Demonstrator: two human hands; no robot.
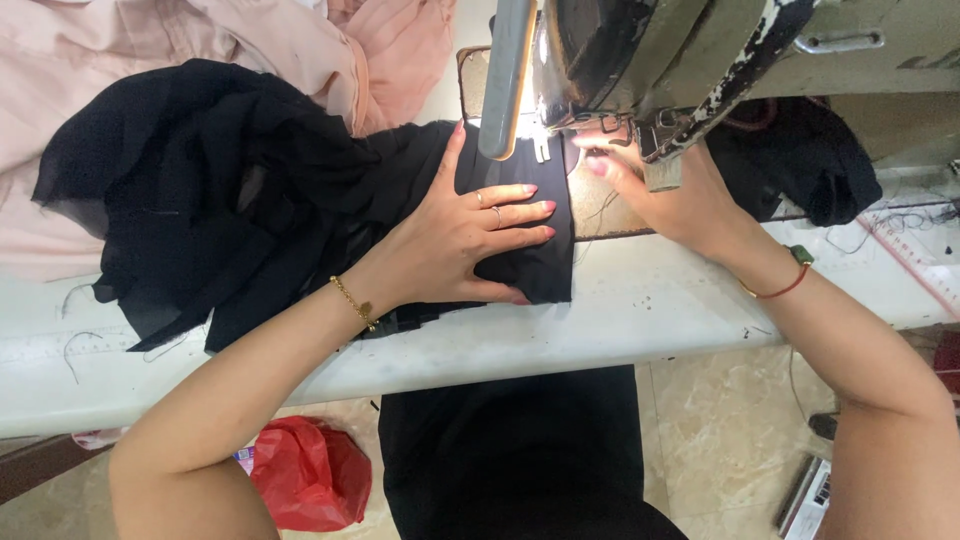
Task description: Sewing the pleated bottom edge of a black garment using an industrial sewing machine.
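My left hand (465, 232) lies flat, fingers spread, on a folded strip of black fabric (200, 190) that runs under the head of the sewing machine (660, 60). The index finger points up toward the lit presser foot (541, 143). My right hand (660, 190) reaches in beneath the machine head from the right, fingertips at the fabric's right edge beside the needle; part of it is hidden by the machine. The rest of the black cloth bunches up to the left on the white table (620, 310).
Pale pink fabric (150, 50) is heaped at the back left. More black cloth (810, 160) sits behind the machine on the right. A ruler (915, 255) lies at the table's right end. A red bag (310, 475) is on the floor below.
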